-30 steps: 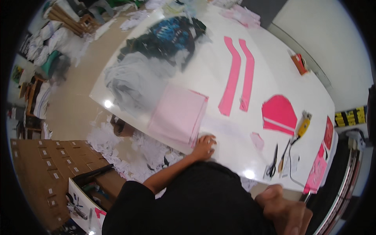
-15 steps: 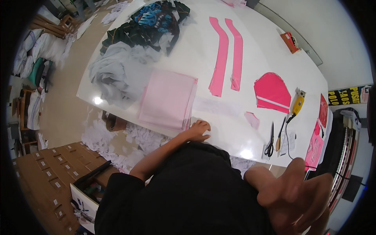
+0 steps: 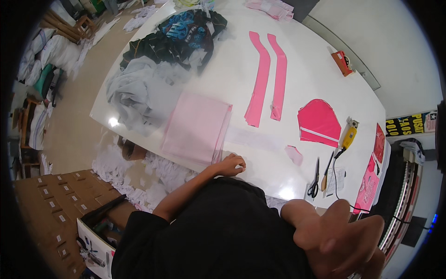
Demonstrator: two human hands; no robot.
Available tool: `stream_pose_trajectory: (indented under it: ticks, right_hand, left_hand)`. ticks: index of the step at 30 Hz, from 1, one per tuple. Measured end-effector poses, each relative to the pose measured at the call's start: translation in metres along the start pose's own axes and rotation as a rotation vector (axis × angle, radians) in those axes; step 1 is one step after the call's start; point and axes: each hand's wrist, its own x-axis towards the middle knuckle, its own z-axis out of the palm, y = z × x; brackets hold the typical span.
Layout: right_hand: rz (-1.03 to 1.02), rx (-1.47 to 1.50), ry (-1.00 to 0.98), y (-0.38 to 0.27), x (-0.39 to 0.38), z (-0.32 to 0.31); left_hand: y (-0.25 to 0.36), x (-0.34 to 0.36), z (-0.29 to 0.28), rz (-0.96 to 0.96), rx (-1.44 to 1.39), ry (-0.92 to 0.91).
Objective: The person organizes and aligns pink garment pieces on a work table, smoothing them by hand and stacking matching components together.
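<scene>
My left hand (image 3: 232, 165) rests on the white table (image 3: 269, 176) near its front edge, fingers curled with nothing seen in them, just beside a square stack of pale pink fabric (image 3: 193, 126). My right hand (image 3: 339, 237) is raised close to the camera at lower right, fingers bent; whatever it may hold is hidden. Farther in lie two long pink strips (image 3: 258, 79) (image 3: 278, 79) and a darker pink rounded piece (image 3: 318, 118). A yellow electric tool (image 3: 348, 139), black scissors (image 3: 316, 174), a wooden-handled tool (image 3: 326, 179) and a small pale pink scrap (image 3: 293, 153) are at right.
A grey fabric heap (image 3: 139, 93) and dark printed cloth (image 3: 172, 42) cover the table's left. An orange tape dispenser (image 3: 342, 63) sits at the far right. Cardboard boxes (image 3: 51, 204) and white scraps (image 3: 111, 162) are at lower left. A cable (image 3: 338, 186) crosses the right edge.
The view has shifted, moving the table in frame. My left hand's fingers are more curled than a second ago. My right hand has risen and spreads over more of the lower right.
</scene>
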Motion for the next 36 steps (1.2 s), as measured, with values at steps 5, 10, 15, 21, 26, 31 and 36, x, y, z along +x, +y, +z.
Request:
stream_pose_trajectory:
  ticks: [5, 10, 15, 21, 26, 31, 36]
  right_hand:
    - [-0.022, 0.006, 0.042, -0.003, -0.005, 0.001]
    - [0.047, -0.078, -0.615, -0.021, 0.033, -0.06]
    - [0.141, -0.213, -0.841, -0.025, 0.033, -0.087]
    - [0.287, -0.64, -0.316, 0.018, -0.017, -0.115]
    - [0.739, -0.919, -0.021, 0.062, -0.09, -0.203]
    - [0.76, -1.367, -0.079, 0.06, -0.201, -0.307]
    - [0.844, -1.663, 0.038, 0.024, -0.275, -0.343]
  left_hand:
    - [-0.006, 0.001, 0.007, 0.029, 0.012, 0.057]
    - [-0.009, 0.006, 0.005, 0.045, -0.019, -0.004]
    - [-0.005, 0.003, 0.001, 0.024, -0.021, -0.003]
    - [-0.003, 0.0, -0.005, 0.011, -0.004, -0.034]
    - [0.006, -0.001, -0.007, -0.035, -0.026, -0.032]
    - [0.0, 0.003, -0.008, -0.046, -0.018, -0.066]
    - [0.004, 0.001, -0.008, -0.017, -0.025, -0.03]
